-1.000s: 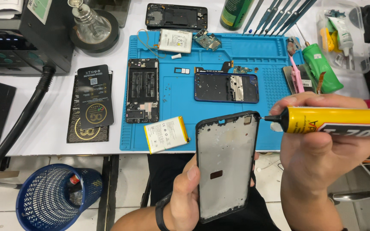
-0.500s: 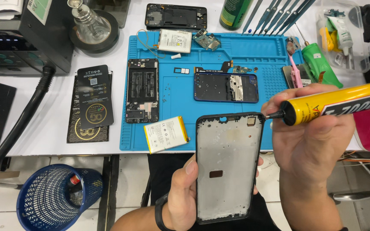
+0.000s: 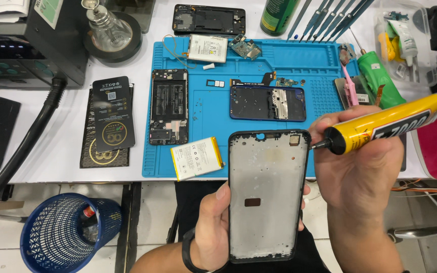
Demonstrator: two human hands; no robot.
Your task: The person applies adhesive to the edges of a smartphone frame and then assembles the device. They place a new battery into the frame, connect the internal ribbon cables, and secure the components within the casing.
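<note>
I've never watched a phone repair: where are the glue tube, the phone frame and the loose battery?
glue tube [image 3: 385, 124]: head view, yellow body.
phone frame [image 3: 266, 197]: head view, grey inner plate.
loose battery [image 3: 197, 157]: head view, white face.

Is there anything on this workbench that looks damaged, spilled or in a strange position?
Nothing is spilled. The battery lies tilted, overhanging the front edge of the blue mat. The phone frame in the left hand shows whitish residue inside.

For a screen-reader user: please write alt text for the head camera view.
A left hand holds a black phone frame upright while the right hand aims a yellow glue tube at its top right corner, above a blue repair mat strewn with phone parts.
</note>
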